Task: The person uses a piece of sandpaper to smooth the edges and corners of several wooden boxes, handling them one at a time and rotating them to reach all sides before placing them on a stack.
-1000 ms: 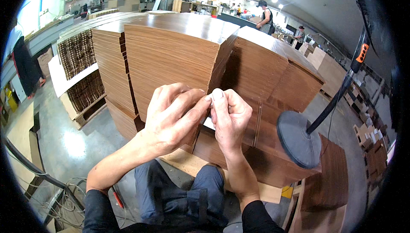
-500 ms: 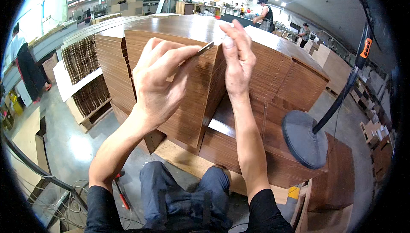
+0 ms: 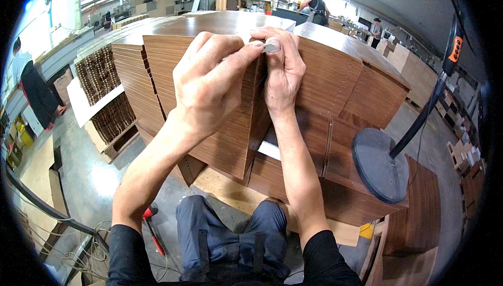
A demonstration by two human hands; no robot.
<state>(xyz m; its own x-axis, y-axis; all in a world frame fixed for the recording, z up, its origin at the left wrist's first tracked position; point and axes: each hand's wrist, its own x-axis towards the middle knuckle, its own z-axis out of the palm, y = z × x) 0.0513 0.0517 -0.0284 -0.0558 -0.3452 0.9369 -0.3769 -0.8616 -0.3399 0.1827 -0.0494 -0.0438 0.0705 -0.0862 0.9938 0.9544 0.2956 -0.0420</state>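
My left hand (image 3: 209, 84) is closed, its thumb and forefinger pinching a thin, flat metal blade (image 3: 268, 48) whose handle end is hidden inside the fist. The blade's tip meets the thumb of my right hand (image 3: 284, 79), whose fingers curl over at the top. Whatever those right fingers hold, if anything, is too small to make out. Both hands are raised in front of the near corner of a tall stack of brown wood-grain panels (image 3: 215, 144).
More brown panels (image 3: 327, 76) stand stacked at the right. A round grey stand base (image 3: 380, 165) with a black pole rests on a lower stack. Edge-on strips (image 3: 98, 79) sit on a pallet at left. A red-handled tool (image 3: 154, 236) lies on the floor. Other people are farther off.
My hands have come together: the right hand has moved left and its fingers have curled in, and the blade's tip now meets the right thumb.
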